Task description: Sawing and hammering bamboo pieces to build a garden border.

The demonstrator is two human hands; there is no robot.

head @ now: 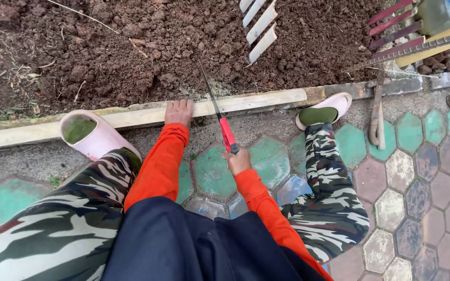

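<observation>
A hand saw (218, 117) with a red handle and a thin dark blade is held across a pale wooden strip (131, 117) at the edge of a soil bed (147, 41). Its long axis runs from the handle, near the body, up and slightly left, the tip pointing out over the soil. The handle is clamped in the closed right hand (238, 161). The strip, lying left to right along the paving edge, is pressed down by the left hand (178, 112), laid flat with fingers together just left of the blade. Pink clogs (92, 136) are planted on the hexagonal paving (422, 182) either side.
</observation>
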